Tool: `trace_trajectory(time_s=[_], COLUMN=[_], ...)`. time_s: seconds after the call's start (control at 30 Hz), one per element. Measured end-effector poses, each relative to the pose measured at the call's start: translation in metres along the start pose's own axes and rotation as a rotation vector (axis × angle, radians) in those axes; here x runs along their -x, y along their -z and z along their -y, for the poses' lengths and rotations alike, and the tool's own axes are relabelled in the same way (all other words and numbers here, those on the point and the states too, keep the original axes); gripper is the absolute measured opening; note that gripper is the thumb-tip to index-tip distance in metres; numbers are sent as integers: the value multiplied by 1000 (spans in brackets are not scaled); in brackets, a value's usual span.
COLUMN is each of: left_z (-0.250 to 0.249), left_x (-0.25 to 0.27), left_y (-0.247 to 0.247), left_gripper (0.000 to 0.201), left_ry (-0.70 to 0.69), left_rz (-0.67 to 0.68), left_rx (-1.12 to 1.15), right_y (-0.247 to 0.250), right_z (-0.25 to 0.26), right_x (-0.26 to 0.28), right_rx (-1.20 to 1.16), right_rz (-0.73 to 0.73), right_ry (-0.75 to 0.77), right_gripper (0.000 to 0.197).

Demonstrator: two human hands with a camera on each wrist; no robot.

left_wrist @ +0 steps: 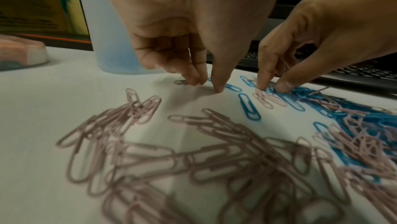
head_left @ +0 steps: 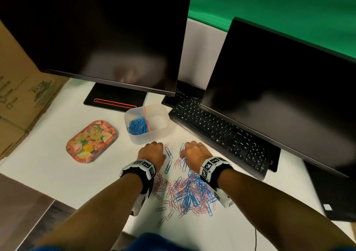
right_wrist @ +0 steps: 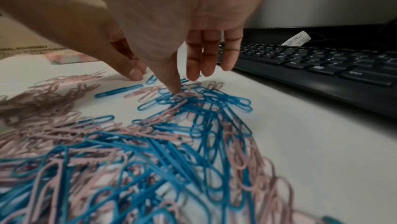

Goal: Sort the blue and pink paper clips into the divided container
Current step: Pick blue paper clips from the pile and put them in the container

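Observation:
A translucent divided container (head_left: 163, 129) stands ahead of my hands; blue paper clips (head_left: 137, 126) fill its left compartment, and the right one looks bare. A mixed pile of blue and pink clips (head_left: 189, 192) lies between my forearms. My left hand (left_wrist: 207, 84) has thumb and two fingertips down on the table, pinching a blue clip (left_wrist: 233, 87) just in front of the container. My right hand (right_wrist: 184, 83) reaches down with fairly straight fingers; its thumb presses a pink clip (right_wrist: 182, 96) at the pile's far edge. In the head view both hands (head_left: 152, 150) (head_left: 192, 150) hide their fingertips.
A black keyboard (head_left: 221, 133) runs close along the right of the clips, under a dark monitor (head_left: 279, 96). A second monitor (head_left: 96, 34) stands behind the container. A floral tin (head_left: 91, 141) lies to the left, and a cardboard box (head_left: 23, 88) beyond it.

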State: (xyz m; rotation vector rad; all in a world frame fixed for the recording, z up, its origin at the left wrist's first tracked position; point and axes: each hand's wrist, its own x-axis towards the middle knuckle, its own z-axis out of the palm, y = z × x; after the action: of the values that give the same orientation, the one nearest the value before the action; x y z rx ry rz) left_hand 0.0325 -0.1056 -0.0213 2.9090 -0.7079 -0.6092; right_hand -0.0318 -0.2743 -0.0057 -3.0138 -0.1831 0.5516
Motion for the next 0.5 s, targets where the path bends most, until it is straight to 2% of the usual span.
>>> trace_trajectory(time_s=[0.2, 0.37, 0.5], left_z=[-3, -7, -8], left_x=[-3, -10, -14], left_y=[3, 1, 3], left_gripper=[28, 40, 23], left_ry=[6, -171, -243], left_rz=[-7, 37, 30], left_rx=[32, -16, -111], right_y=[-6, -5, -2], right_z=[0, -12, -24], right_x=[-2, 1, 5], right_rx=[-56, -431, -656], right_rz=[-23, 19, -17], right_ry=[-33, -260, -351], right_gripper=[20, 10, 6])
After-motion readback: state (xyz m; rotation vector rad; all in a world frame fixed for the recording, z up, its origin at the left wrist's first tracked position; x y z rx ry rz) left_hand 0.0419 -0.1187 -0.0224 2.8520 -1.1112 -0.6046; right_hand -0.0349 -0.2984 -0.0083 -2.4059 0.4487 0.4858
